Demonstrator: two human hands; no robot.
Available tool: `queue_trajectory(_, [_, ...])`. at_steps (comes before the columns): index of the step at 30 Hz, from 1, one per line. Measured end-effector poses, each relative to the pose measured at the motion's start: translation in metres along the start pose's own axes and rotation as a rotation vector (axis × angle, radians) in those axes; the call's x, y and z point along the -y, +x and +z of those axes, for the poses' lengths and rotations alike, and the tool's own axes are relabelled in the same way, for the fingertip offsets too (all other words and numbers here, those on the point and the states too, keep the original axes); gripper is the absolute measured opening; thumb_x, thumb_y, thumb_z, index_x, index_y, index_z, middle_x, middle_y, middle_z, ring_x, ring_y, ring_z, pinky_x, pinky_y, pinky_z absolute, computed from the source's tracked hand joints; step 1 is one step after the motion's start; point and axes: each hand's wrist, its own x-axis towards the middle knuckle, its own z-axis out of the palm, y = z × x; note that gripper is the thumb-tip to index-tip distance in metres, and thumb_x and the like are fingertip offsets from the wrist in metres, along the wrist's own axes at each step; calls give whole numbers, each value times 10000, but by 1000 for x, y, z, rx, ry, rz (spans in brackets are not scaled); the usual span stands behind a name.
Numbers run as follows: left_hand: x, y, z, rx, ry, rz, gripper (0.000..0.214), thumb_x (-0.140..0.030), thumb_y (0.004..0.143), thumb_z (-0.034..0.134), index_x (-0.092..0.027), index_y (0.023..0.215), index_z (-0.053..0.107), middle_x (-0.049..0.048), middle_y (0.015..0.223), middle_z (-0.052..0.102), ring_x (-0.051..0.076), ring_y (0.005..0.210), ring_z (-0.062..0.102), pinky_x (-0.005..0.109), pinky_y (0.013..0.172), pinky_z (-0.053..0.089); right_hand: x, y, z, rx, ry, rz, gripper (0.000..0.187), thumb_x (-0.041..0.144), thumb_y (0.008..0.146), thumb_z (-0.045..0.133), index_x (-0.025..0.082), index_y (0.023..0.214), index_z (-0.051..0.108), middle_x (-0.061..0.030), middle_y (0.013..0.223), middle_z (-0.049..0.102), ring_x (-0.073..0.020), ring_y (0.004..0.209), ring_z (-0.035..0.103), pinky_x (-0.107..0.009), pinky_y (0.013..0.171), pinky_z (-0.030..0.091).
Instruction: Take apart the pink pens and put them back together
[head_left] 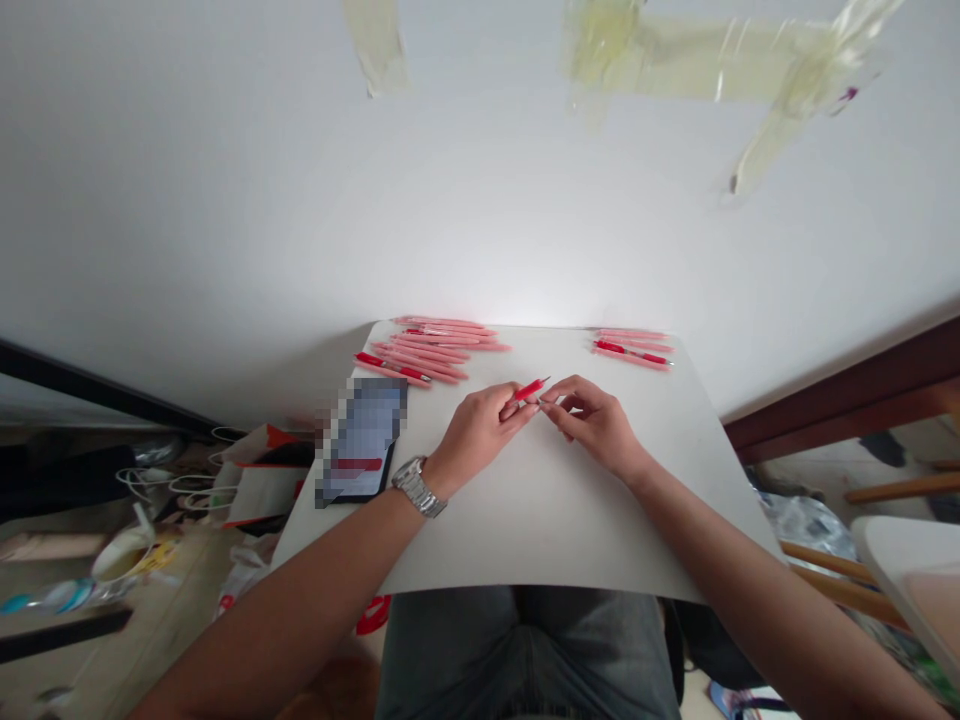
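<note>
My left hand [484, 425], wearing a metal-band watch [418, 487], is closed around a red pen [531, 389]. The pen slants up to the right, and a thin dark tip sticks out of its end. Close beside it my right hand [592, 425] has thumb and index finger bent towards the pen. A tiny greyish piece shows at the right fingertips, too small to name. Behind the left hand lies a pile of pink pens [427, 350] with a red pen [391, 367] among them. Fewer pink pens [637, 335] and another red pen [634, 352] lie at the back right.
A phone [364, 440] with a blurred screen lies at the left edge of the white table [555, 530]. The wall [480, 200] stands right behind the table. A cup [124, 555], a bottle [56, 597] and bags are at the left, and a white chair [907, 550] at the right.
</note>
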Motion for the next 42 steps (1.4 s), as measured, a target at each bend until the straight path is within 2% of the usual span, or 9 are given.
queue_trajectory(4, [2, -1, 1, 12, 12, 7, 231, -356, 981, 654, -180, 838, 611, -72, 621, 402, 95, 558, 381, 242, 577, 265, -2, -1, 1, 15, -14, -9, 207, 417, 941, 746, 219, 999, 725, -44, 996, 693, -102, 627, 571, -264, 514, 500])
queue_trajectory(9, [3, -2, 2, -4, 7, 5, 212, -363, 975, 673, -179, 872, 658, -74, 623, 394, 94, 557, 380, 238, 575, 286, 2, -2, 1, 18, -21, 48, 266, 469, 938, 741, 211, 979, 691, -21, 881, 675, -100, 586, 555, -270, 518, 474])
queue_trajectory(12, [0, -5, 1, -13, 2, -2, 227, -415, 975, 682, -188, 977, 673, -78, 628, 420, 94, 556, 393, 231, 577, 316, 5, -3, -2, 1, 14, 89, 295, 497, 947, 726, 212, 991, 665, 16, 754, 629, -104, 559, 537, -270, 524, 459])
queue_trajectory(14, [-2, -6, -1, -23, 2, 4, 290, -464, 988, 663, -199, 1105, 656, -71, 665, 494, 98, 575, 447, 226, 599, 357, 7, -3, -5, -24, 43, 110, 301, 506, 957, 712, 214, 1006, 656, 34, 684, 597, -115, 561, 538, -276, 545, 463])
queue_trajectory(18, [-6, -9, -4, -14, 46, 83, 299, -437, 1086, 489, -227, 1253, 620, -36, 773, 612, 105, 630, 528, 228, 644, 395, 9, -1, -9, -101, 110, 126, 302, 514, 966, 703, 220, 1006, 644, 33, 652, 599, -131, 578, 554, -288, 574, 475])
queue_trajectory(21, [-6, -10, -4, -21, 99, 123, 273, -407, 1105, 449, -224, 1187, 635, -3, 893, 696, 110, 687, 568, 237, 677, 405, 10, 1, -11, -158, 160, 106, 292, 507, 959, 718, 224, 981, 647, 24, 696, 607, -130, 594, 566, -285, 566, 486])
queue_trajectory(26, [-4, -9, -2, -29, 130, 120, 256, -405, 1102, 465, -225, 1145, 643, 5, 951, 718, 122, 741, 580, 248, 718, 418, 13, 1, -12, -206, 239, 90, 290, 491, 930, 758, 217, 952, 665, -16, 852, 649, -120, 612, 576, -283, 538, 498])
queue_trajectory(33, [-3, -9, -1, -27, 128, 115, 246, -394, 1098, 482, -223, 1146, 653, 17, 981, 734, 123, 760, 600, 246, 701, 411, 13, -1, -11, -181, 224, 82, 275, 481, 930, 765, 220, 959, 686, -14, 831, 648, -115, 595, 553, -286, 534, 480])
queue_trajectory(42, [-4, -9, -1, -16, 121, 110, 275, -410, 1096, 471, -226, 1172, 660, 23, 963, 735, 130, 748, 608, 246, 699, 427, 12, -2, -10, -157, 163, 100, 351, 568, 913, 750, 232, 989, 683, 9, 710, 589, -143, 578, 534, -314, 537, 462])
